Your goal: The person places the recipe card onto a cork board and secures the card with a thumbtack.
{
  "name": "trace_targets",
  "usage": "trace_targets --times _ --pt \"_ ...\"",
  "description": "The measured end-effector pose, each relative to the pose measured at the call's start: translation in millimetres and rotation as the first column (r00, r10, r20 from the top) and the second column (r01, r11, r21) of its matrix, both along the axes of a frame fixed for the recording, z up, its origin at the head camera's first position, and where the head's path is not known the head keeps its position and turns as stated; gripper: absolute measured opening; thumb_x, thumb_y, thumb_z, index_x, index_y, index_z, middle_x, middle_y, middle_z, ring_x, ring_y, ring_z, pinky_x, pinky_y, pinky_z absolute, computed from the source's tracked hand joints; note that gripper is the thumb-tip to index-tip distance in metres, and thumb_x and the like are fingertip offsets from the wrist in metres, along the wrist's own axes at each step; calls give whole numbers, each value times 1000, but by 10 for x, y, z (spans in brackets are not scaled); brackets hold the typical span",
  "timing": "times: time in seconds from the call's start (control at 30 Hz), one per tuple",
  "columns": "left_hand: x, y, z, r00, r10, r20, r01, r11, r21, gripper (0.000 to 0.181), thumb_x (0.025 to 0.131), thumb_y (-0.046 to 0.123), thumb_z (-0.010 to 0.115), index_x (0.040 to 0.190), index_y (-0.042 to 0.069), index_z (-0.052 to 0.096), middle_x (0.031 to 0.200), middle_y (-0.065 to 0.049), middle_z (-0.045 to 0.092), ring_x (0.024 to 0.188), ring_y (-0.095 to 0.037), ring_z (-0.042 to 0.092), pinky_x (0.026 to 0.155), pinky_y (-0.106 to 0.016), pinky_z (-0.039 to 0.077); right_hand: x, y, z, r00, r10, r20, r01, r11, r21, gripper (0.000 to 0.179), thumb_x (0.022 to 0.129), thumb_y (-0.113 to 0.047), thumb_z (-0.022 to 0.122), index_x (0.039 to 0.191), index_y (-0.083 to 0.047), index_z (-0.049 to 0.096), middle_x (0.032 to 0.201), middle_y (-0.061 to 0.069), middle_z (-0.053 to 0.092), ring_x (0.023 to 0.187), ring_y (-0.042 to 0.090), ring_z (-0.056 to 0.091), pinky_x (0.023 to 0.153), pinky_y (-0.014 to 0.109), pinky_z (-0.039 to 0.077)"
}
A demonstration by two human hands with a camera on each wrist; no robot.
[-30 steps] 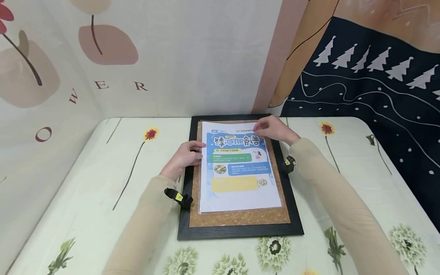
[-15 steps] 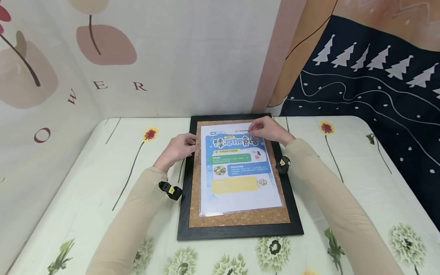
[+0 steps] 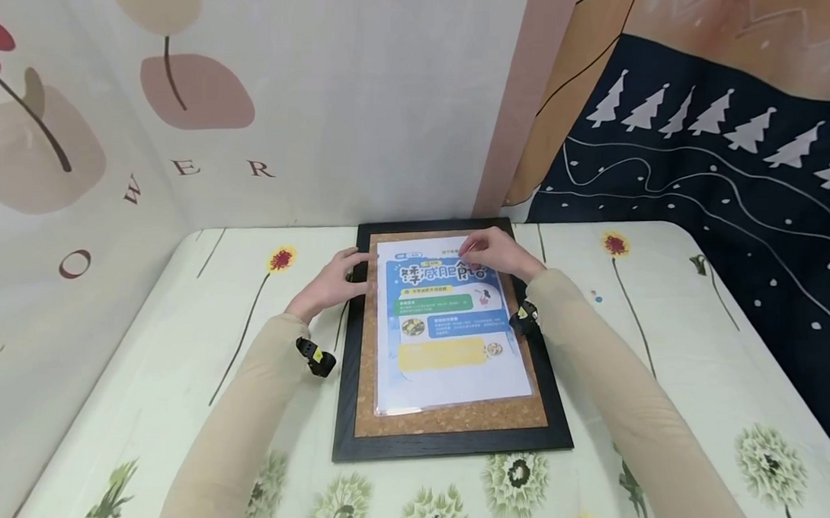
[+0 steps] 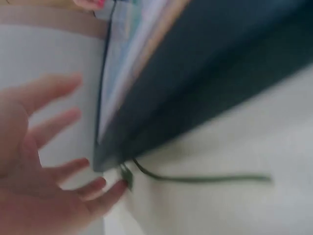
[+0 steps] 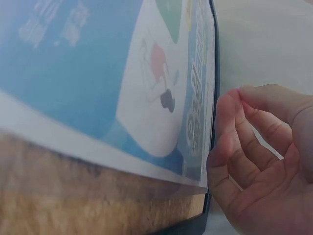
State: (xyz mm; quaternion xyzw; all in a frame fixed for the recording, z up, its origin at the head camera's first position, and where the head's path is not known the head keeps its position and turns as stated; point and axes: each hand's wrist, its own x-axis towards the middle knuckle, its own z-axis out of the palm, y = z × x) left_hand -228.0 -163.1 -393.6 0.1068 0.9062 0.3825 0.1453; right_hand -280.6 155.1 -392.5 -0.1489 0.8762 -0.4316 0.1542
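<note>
Poster [image 3: 454,329] lies on the cork [image 3: 453,420], inside the black frame [image 3: 453,447], as it was one second ago. At that time the left hand [image 3: 328,285] touched its left edge; now this hand has gone back, holding nothing, and its spread fingers are at the frame's left border. The right hand [image 3: 501,252] has shifted leftward over the top of the poster. In the right wrist view, thumb and finger pinch a small pink thing [image 5: 239,96], hardly visible from the head; I cannot tell what it is.
</note>
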Motion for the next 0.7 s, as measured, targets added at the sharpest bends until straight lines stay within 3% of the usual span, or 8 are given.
trace_targets --times 0.17,0.3,0.7 --pt "-41 -89 -74 994 -90 66 89 996 22 70 91 29 67 151 15 35 159 -18 -5 142 -45 3 104 -68 17 -4 -36 -26 1000 -26 17 27 999 -29 20 93 -13 65 109 -2 69 100 13 67 87 26 60 81 35 44" --pt "-72 -135 -114 988 -105 115 102 994 37 73 90 32 68 152 18 32 159 -17 -11 143 -43 -5 105 -68 12 -17 -66 -50 999 -40 20 41 999 -32 20 93 -15 65 108 -4 69 102 12 67 90 26 59 84 37 41" --pt "-135 -162 -180 977 -130 170 132 991 -3 76 87 32 73 152 18 34 158 -21 -9 142 -43 -7 107 -66 9 -63 -268 -93 999 -50 6 50 998 -26 22 92 -19 65 110 -6 70 95 9 68 88 24 60 86 39 41"
